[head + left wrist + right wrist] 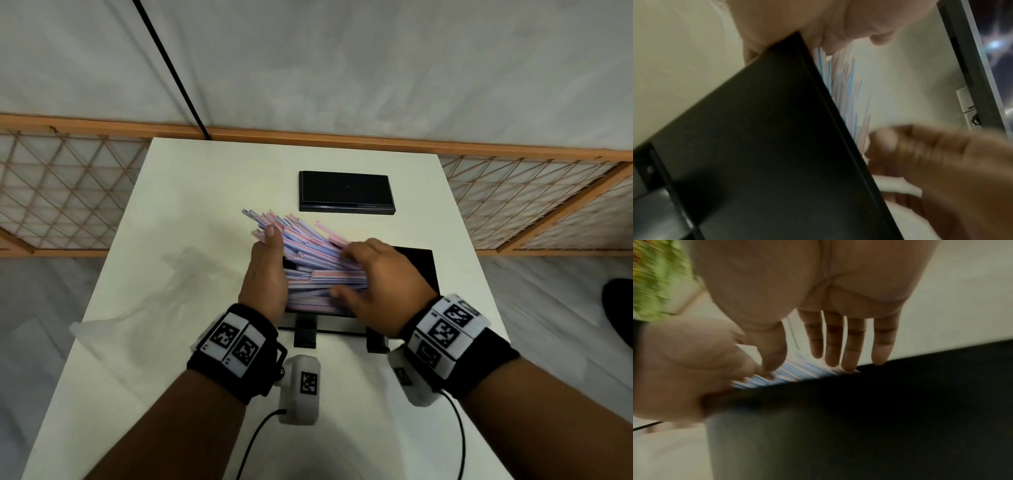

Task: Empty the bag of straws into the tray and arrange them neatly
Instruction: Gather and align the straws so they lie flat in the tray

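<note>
A pile of pink, blue and white striped straws (308,257) lies askew in the near black tray (419,270), fanning out past its far left edge. My left hand (267,270) presses flat, fingers straight, against the pile's left side. My right hand (371,277) rests on the pile's right part with its fingers (833,340) straight and the thumb at the near side. The left wrist view shows the tray's wall (756,146), straws (846,91) and the blurred right hand (941,162). Straws (793,373) also peek over the tray rim (879,386) in the right wrist view.
A second flat black tray (346,192) lies at the back of the white table (205,192). The clear plastic bag (144,298) lies crumpled on the left. Two black blocks (305,334) sit at the near tray's front edge. A wooden lattice fence (68,192) runs behind the table.
</note>
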`<state>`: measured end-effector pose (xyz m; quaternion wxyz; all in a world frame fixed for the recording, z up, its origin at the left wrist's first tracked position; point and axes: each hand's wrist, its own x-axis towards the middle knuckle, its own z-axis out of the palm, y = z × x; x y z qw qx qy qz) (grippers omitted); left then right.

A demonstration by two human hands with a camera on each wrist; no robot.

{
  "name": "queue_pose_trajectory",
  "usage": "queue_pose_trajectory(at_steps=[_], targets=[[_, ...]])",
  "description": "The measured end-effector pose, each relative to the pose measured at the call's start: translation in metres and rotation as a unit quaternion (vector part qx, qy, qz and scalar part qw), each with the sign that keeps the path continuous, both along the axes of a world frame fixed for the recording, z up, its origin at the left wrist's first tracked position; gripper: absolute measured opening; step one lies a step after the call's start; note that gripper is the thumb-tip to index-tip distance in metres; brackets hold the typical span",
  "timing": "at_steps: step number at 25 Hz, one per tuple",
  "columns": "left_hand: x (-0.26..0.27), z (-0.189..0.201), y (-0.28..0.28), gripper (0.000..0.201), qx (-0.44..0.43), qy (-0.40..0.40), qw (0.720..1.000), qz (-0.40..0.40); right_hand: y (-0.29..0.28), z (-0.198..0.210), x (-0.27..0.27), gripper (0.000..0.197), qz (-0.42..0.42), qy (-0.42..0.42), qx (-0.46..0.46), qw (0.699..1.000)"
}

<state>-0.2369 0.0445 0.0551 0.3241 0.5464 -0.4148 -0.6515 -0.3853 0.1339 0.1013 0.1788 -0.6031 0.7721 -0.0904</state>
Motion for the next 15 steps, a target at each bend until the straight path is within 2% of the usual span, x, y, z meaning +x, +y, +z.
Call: queue_pose_trajectory(at_steps=[3,5,7,8,11,13,15], targets=[[0.0,-0.005,0.001,0.121,-0.007,-0.021,0.999,-0.031,0.008,-0.018,-0.014,0.069,-0.036,0.043,0.07,0.996],[0.0,-0.004,0.005,0.133,-0.016,-0.043,0.998,-0.049,0.005,-0.023,-0.01,0.066,-0.035,0.049,0.095,0.994],[0.0,-0.002,0.005,0.135,-0.018,-0.057,0.997,-0.051,0.002,-0.026,-0.007,0.061,-0.039,0.054,0.094,0.993],[0.0,0.0,0.005,0.128,-0.027,-0.06,0.997,-0.048,0.002,-0.027,-0.008,0.065,-0.04,0.056,0.095,0.993],[-0.001,0.003,0.004,0.085,-0.072,-0.091,0.993,-0.017,0.002,-0.031,-0.009,0.08,-0.035,0.044,0.112,0.992],[0.001,0.001,0.003,0.061,-0.094,-0.108,0.989,0.036,0.002,-0.03,-0.009,0.079,-0.024,0.05,0.113,0.992],[0.006,0.001,-0.001,0.047,-0.126,-0.138,0.98,0.07,0.003,-0.028,-0.01,0.08,-0.019,0.075,0.107,0.991]])
